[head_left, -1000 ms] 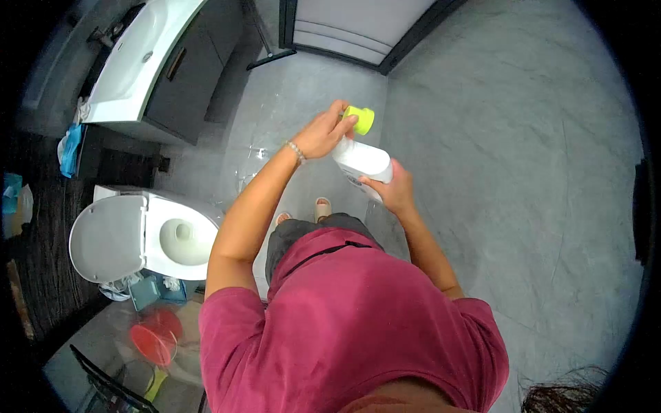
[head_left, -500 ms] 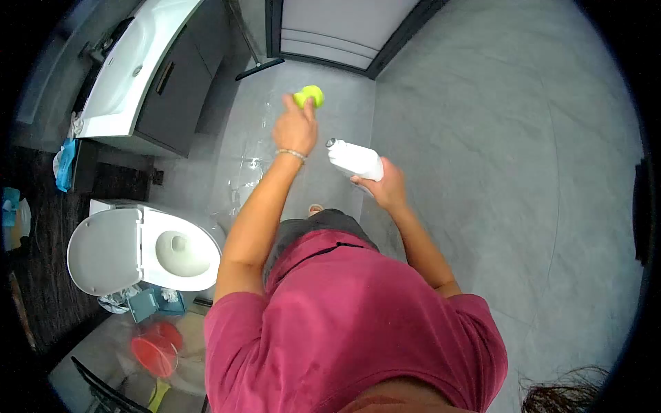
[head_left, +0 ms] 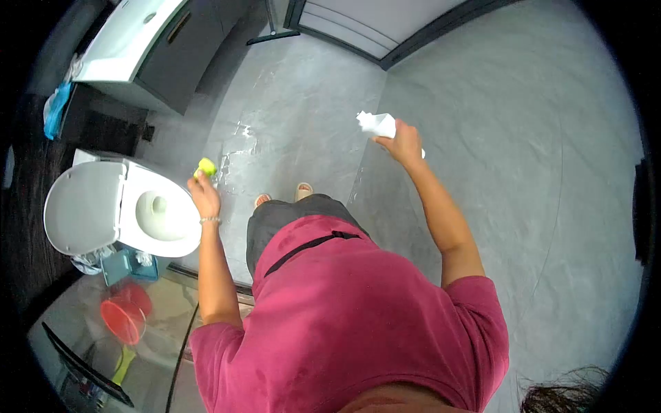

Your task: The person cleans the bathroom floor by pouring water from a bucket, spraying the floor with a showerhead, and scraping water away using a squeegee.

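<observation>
My left hand (head_left: 205, 197) grips a yellow-green cap (head_left: 206, 167) by its edge, just right of the white toilet bowl (head_left: 184, 230). The toilet's lid (head_left: 84, 208) is raised. Out to the right, my right hand (head_left: 405, 145) is wrapped round a white bottle (head_left: 377, 124). The bottle is tilted, its uncapped neck pointing to the left over the grey floor. The hand hides part of its body.
A white sink (head_left: 117, 45) on a dark cabinet (head_left: 180, 58) stands at the upper left. A floor squeegee (head_left: 273, 36) lies near the door (head_left: 358, 27). A red bucket (head_left: 124, 315) and a teal bin (head_left: 117, 267) are at the lower left. Wet patches mark the floor (head_left: 289, 103).
The cap has come off the bottle, and my left hand has carried it down and left beside the toilet. My right hand has moved the bottle up and to the right.
</observation>
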Demonstrator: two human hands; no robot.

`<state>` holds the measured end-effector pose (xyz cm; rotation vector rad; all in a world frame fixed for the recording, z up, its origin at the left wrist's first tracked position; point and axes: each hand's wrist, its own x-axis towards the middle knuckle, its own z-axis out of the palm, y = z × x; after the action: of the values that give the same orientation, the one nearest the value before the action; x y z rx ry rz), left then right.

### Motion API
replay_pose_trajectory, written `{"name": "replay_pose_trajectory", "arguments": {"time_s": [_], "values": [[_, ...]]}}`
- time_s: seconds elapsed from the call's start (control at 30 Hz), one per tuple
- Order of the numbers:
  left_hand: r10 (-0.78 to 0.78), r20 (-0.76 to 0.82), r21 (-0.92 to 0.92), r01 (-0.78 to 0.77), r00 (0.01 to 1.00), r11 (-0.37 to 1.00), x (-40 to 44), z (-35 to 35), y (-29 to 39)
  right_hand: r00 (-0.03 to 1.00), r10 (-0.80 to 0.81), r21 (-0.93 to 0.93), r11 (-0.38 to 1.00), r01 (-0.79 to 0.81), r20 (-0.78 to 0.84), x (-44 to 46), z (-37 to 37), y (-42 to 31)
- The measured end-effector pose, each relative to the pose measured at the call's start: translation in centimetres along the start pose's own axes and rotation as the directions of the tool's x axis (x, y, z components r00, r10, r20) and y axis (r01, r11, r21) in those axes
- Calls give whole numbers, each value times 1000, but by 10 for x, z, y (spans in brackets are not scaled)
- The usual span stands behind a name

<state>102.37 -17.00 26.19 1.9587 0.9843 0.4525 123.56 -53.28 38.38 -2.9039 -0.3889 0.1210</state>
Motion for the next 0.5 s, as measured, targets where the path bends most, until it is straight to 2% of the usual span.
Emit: {"name": "replay_pose_trajectory", "arguments": {"time_s": [0.07, 0.13, 0.17, 0.27, 0.5], "values": [[-157, -84, 32, 160, 984, 987, -19, -18, -12, 999, -28, -6, 1000, 28, 33, 7, 2, 3], [-206, -49, 50, 208, 977, 977, -33, -29, -29, 998, -48, -64, 997, 51, 49, 7, -1, -1], [-231, -74, 61, 236, 970, 970, -37, -28, -48, 995, 11, -150, 989, 3, 94, 8, -4, -4], [-276, -84, 72, 282, 958, 957, -47, -31, -51, 996, -16, -168, 985, 32, 92, 10, -3, -3], [-263, -98, 8, 265, 960, 964, -53, -26, -36, 990, -16, -242, 969, 50, 140, 20, -5, -8]]}}
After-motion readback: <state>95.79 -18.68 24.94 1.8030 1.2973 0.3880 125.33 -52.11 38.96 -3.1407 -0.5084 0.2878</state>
